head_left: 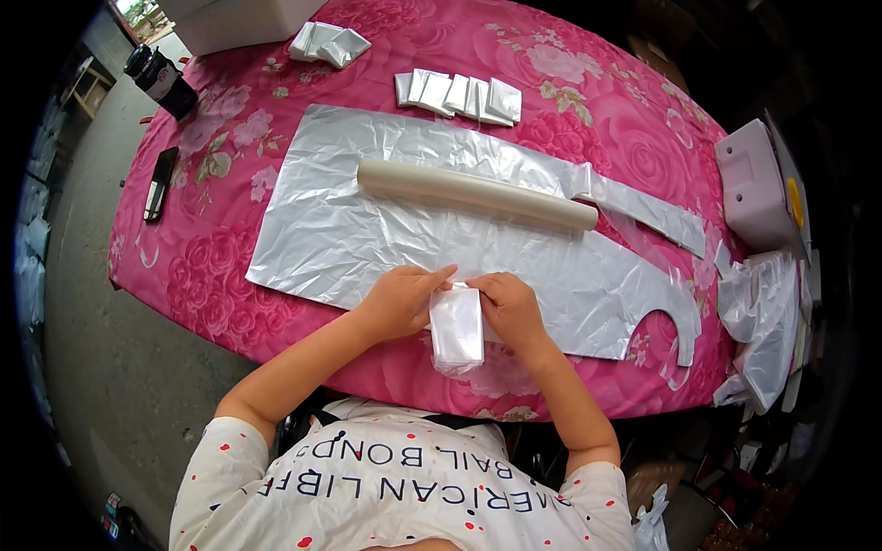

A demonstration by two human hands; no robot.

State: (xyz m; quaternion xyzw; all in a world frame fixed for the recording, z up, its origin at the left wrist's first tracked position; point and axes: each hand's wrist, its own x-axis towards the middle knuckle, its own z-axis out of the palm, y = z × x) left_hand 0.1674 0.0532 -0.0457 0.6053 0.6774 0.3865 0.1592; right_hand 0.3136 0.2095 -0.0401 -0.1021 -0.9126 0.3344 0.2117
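Note:
At the near edge of the table, my left hand [401, 301] and my right hand [507, 308] both pinch the top of a folded clear plastic packet [457, 329]. It hangs down between them, with a loose film edge at the bottom. Beyond my hands lies a wide sheet of silvery clear plastic [322, 216], shaped like an apron, with a curved cut-out and strips at its right end; I cannot tell how many layers it has. Across it rests a long beige tube [478, 195].
Several folded plastic packets [459, 97] sit in a row beyond the sheet, with more packets [329, 44] farther left. A phone [160, 185], a dark tumbler [162, 81] and a white box [237, 20] stand along the left. A whitish container [759, 188] and loose plastic [761, 308] are right.

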